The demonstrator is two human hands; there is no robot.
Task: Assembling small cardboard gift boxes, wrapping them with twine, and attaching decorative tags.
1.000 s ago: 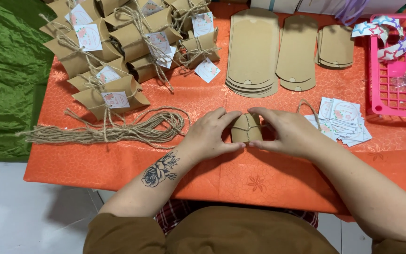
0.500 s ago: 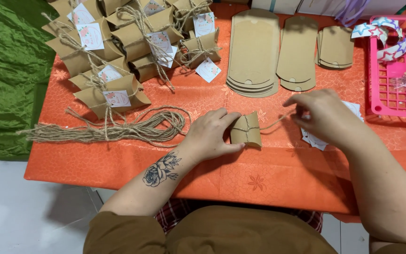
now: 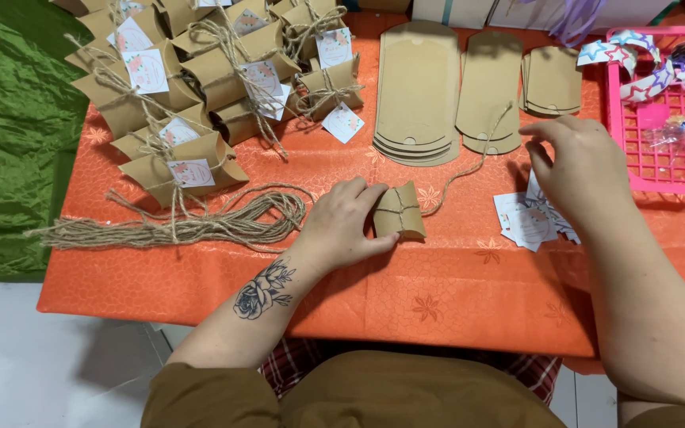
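- left hand (image 3: 342,226) grips small kraft pillow box (image 3: 399,211) on orange tablecloth (image 3: 453,293)
- right hand (image 3: 584,162), at 3 o'clock of box, pinches jute twine (image 3: 477,162) taut
- paper tags (image 3: 526,223) under right hand

The small brown pillow-shaped box (image 3: 399,211) was matt kraft card, smooth and dull, bound with rough, hairy jute twine (image 3: 469,165). A loose bundle of the same coarse twine (image 3: 200,224) lay fibrous and frayed. The flat stacked box blanks of brown card (image 3: 417,91) looked equally matt. The orange cloth on the desk (image 3: 453,301) had a faint sheen and an embossed, crackled flower pattern. The small white paper tags (image 3: 526,225) looked smooth; the pink grid basket (image 3: 660,150) was glossy plastic. The green sheet (image 3: 1,143) shone, crinkled.
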